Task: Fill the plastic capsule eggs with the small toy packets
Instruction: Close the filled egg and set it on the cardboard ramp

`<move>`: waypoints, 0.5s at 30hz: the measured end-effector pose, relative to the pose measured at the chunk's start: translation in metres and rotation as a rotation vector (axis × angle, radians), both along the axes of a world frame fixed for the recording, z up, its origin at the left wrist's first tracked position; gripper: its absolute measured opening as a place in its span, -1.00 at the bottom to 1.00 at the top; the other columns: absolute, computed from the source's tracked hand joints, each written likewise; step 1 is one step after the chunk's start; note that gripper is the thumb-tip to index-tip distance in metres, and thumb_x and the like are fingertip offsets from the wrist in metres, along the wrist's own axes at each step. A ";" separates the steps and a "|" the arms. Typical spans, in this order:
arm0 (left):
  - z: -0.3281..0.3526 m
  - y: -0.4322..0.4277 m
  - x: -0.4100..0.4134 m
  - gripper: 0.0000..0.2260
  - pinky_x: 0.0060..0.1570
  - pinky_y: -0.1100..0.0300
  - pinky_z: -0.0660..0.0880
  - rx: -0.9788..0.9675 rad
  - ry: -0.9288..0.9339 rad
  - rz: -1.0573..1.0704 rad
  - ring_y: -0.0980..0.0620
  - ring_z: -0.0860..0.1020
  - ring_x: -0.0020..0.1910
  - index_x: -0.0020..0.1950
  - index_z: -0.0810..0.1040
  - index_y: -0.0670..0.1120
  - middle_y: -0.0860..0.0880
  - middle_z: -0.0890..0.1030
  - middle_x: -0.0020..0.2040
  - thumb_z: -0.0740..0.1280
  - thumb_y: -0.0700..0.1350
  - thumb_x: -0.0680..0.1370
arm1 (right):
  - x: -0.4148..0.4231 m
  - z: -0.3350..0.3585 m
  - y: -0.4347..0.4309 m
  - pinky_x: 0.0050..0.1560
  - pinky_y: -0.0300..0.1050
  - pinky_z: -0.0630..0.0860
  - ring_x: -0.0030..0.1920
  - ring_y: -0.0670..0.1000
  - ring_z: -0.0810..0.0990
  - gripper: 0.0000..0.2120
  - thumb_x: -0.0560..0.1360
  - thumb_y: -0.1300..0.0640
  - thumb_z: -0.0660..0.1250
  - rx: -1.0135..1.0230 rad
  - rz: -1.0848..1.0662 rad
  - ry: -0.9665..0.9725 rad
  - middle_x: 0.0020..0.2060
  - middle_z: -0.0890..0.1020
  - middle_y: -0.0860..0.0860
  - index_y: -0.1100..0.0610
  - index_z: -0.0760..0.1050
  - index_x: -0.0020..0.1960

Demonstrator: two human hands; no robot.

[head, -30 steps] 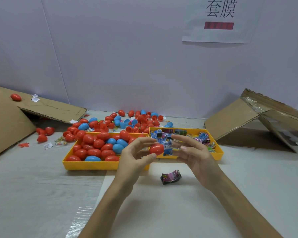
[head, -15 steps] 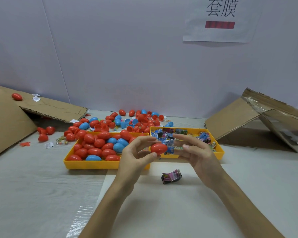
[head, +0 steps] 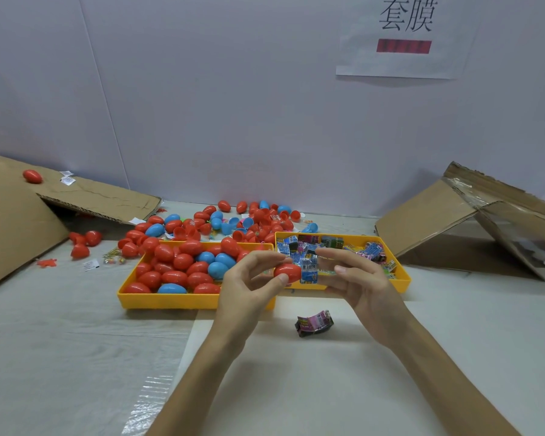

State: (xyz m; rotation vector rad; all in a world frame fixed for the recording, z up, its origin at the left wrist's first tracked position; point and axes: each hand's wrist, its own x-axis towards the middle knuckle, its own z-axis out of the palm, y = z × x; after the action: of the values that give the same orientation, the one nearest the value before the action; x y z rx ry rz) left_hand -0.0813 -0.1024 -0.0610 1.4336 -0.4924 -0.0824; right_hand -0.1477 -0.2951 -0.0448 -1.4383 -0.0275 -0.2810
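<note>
**Red egg pinched at the trays, a blue packet right beside it**

We see the left hand (head: 249,286) raised over the table (head: 296,382), with thumb and forefinger pinching a red capsule egg (head: 286,272) by its near end. The egg hangs in front of the gap between the two yellow trays. Touching its right side is a blue packet (head: 309,272) with a barcode.

The right hand (head: 361,280) faces the left, its fingers fairly straight and reaching toward that packet. We cannot tell whether any fingertip holds the packet.

The left tray (head: 170,303) is heaped with red and blue eggs. The right tray (head: 403,280) holds small printed toy packets. One pink and black packet (head: 314,323) lies alone on the table, nearer to us than the trays and below the hands.

Behind the trays, loose eggs (head: 252,220) and open halves are scattered up to the wall. Cardboard sheets lean at the left (head: 10,225) and the right (head: 434,225). A paper sign (head: 403,58) hangs on the wall.
</note>
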 end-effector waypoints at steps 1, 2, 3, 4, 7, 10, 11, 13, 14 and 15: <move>0.000 0.000 0.000 -0.78 -0.03 0.24 0.62 0.003 -0.002 -0.003 0.11 0.68 0.06 0.10 0.65 0.02 0.12 0.71 0.05 0.49 -0.23 0.51 | -0.001 0.000 0.001 -0.05 -0.18 0.60 0.07 0.08 0.70 -0.65 0.45 0.16 0.28 -0.001 0.008 0.002 0.09 0.71 0.05 -0.02 0.69 0.16; 0.000 0.000 0.000 -0.78 -0.05 0.25 0.61 0.004 -0.005 -0.005 0.12 0.68 0.06 0.10 0.65 0.02 0.12 0.71 0.05 0.49 -0.23 0.51 | -0.001 0.000 0.002 -0.06 -0.20 0.59 0.06 0.08 0.70 -0.65 0.45 0.16 0.28 -0.002 0.016 0.003 0.10 0.71 0.05 -0.01 0.69 0.17; 0.000 -0.001 0.000 -0.77 -0.06 0.26 0.61 0.005 -0.007 -0.007 0.12 0.68 0.06 0.09 0.65 0.03 0.12 0.71 0.04 0.49 -0.23 0.51 | -0.001 0.001 0.002 -0.07 -0.21 0.59 0.07 0.07 0.70 -0.65 0.45 0.16 0.28 -0.003 0.019 0.003 0.10 0.71 0.06 -0.01 0.69 0.16; 0.000 -0.001 0.000 -0.77 -0.06 0.27 0.61 0.006 -0.010 -0.009 0.12 0.68 0.05 0.08 0.65 0.03 0.12 0.71 0.03 0.49 -0.24 0.51 | -0.002 0.001 0.002 -0.07 -0.21 0.59 0.07 0.07 0.70 -0.65 0.45 0.16 0.28 -0.003 0.017 0.004 0.10 0.71 0.06 -0.01 0.69 0.16; 0.000 0.000 -0.001 -0.77 -0.08 0.26 0.61 0.015 -0.009 -0.010 0.11 0.68 0.04 0.10 0.65 0.04 0.12 0.71 0.03 0.50 -0.22 0.51 | -0.002 0.002 0.003 -0.05 -0.18 0.59 0.09 0.10 0.69 -0.65 0.44 0.15 0.28 -0.004 -0.003 0.003 0.10 0.71 0.05 -0.02 0.70 0.15; 0.001 -0.001 -0.002 -0.77 -0.08 0.26 0.61 0.018 -0.012 -0.010 0.10 0.68 0.02 0.09 0.65 0.05 0.12 0.71 0.02 0.50 -0.21 0.50 | -0.001 0.001 0.002 -0.04 -0.15 0.60 0.12 0.14 0.68 -0.64 0.44 0.15 0.29 0.003 -0.005 -0.001 0.12 0.70 0.08 -0.01 0.69 0.16; 0.001 -0.001 -0.002 -0.77 -0.08 0.25 0.61 0.016 -0.011 -0.007 0.10 0.67 0.02 0.09 0.65 0.05 0.11 0.72 0.02 0.50 -0.21 0.50 | -0.001 0.001 0.001 -0.04 -0.15 0.60 0.12 0.14 0.68 -0.65 0.44 0.15 0.29 0.006 -0.006 -0.003 0.13 0.70 0.08 -0.01 0.69 0.16; 0.001 0.000 -0.002 -0.76 -0.07 0.22 0.62 0.013 -0.008 0.005 0.08 0.67 0.02 0.10 0.65 0.05 0.10 0.71 0.03 0.51 -0.21 0.50 | -0.001 0.001 0.001 -0.04 -0.17 0.59 0.11 0.13 0.69 -0.65 0.44 0.15 0.29 0.014 -0.005 -0.006 0.13 0.70 0.07 -0.01 0.70 0.15; 0.001 0.000 -0.001 -0.76 -0.06 0.20 0.62 0.011 -0.008 0.006 0.07 0.67 0.02 0.09 0.65 0.05 0.09 0.71 0.03 0.51 -0.21 0.50 | -0.001 0.000 0.001 -0.04 -0.17 0.59 0.11 0.12 0.69 -0.65 0.44 0.15 0.29 0.016 -0.002 -0.008 0.12 0.70 0.07 -0.01 0.70 0.15; 0.001 0.000 -0.001 -0.76 -0.06 0.20 0.62 0.012 -0.009 0.004 0.07 0.68 0.02 0.09 0.65 0.05 0.09 0.71 0.03 0.51 -0.21 0.49 | -0.001 0.000 0.000 -0.04 -0.17 0.60 0.11 0.13 0.69 -0.65 0.44 0.15 0.29 0.018 0.002 -0.009 0.12 0.70 0.07 -0.01 0.70 0.15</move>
State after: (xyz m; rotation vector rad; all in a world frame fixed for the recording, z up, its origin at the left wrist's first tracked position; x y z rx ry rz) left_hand -0.0826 -0.1021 -0.0598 1.4470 -0.4968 -0.0755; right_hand -0.1486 -0.2950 -0.0448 -1.4195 -0.0332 -0.2856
